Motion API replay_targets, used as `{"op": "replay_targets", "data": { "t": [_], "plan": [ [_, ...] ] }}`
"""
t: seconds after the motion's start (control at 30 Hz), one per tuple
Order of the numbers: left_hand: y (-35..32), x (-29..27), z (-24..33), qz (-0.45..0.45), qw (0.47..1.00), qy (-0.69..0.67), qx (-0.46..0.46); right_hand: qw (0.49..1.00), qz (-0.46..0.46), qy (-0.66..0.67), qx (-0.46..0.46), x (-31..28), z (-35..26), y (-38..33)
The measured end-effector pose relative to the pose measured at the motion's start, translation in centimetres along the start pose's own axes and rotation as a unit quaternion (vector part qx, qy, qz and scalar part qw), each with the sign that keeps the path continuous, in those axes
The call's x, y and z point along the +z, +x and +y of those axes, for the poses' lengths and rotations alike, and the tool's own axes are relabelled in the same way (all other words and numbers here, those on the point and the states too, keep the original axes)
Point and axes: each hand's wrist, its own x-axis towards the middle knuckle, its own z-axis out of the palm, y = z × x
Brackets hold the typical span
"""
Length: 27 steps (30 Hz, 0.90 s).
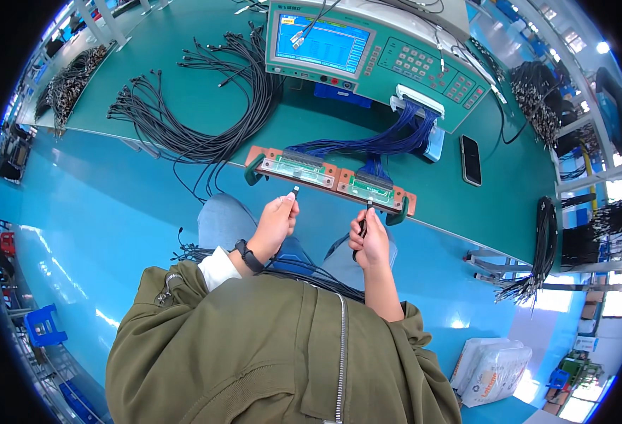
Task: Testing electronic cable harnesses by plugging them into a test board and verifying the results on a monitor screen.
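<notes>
Olive-green jacket (275,360) fills the lower view; both forearms rise from it toward the near edge of the green bench (205,99). Left hand (277,220), a black wristband (248,256) on the wrist, is pinched shut on a small cable plug (295,191), held just short of the fixture's left socket block. Right hand (371,237) is closed on a second black plug (369,206), its tip touching or just at the right block; contact cannot be confirmed. Hands are apart, one per block.

Test fixture (332,180): orange plate with two pale connector blocks and green handles at each end, lying along the near bench edge. Blue wire bundles (388,141) run from it to a green tester console (367,53) with a blue screen and keypad at the far edge.

Black cables (198,106) fan across the left part of the bench. Dark phone (471,160) lies to the right of the fixture. White printed bags (491,371) sit on the floor, lower right. Black cables (304,272) trail across the lap.
</notes>
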Motion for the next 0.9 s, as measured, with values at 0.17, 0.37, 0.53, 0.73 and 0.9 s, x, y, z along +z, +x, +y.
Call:
{"op": "replay_targets", "data": {
  "t": [0.17, 0.37, 0.53, 0.73, 0.9],
  "plan": [
    [0.1, 0.2, 0.6, 0.02, 1.0, 0.002, 0.007, 0.997, 0.031, 0.066, -0.028, 1.1, 0.7, 0.2],
    [0.7, 0.3, 1.0, 0.04, 0.999, -0.005, 0.029, 0.999, -0.016, 0.046, 0.0, 0.6, -0.4, 1.0],
    [1.2, 0.2, 0.6, 0.021, 0.999, 0.005, 0.035, 0.999, -0.04, -0.034, -0.005, 0.0, -0.9, 1.4],
    [1.2, 0.8, 0.0, 0.04, 0.998, 0.033, 0.034, 0.997, -0.035, -0.059, -0.039, -0.3, -0.3, 1.7],
    [1.5, 1.0, -0.2, 0.059, 0.994, 0.067, 0.062, 0.995, -0.027, -0.087, -0.045, -0.7, -0.1, 1.7]
  ]
}}
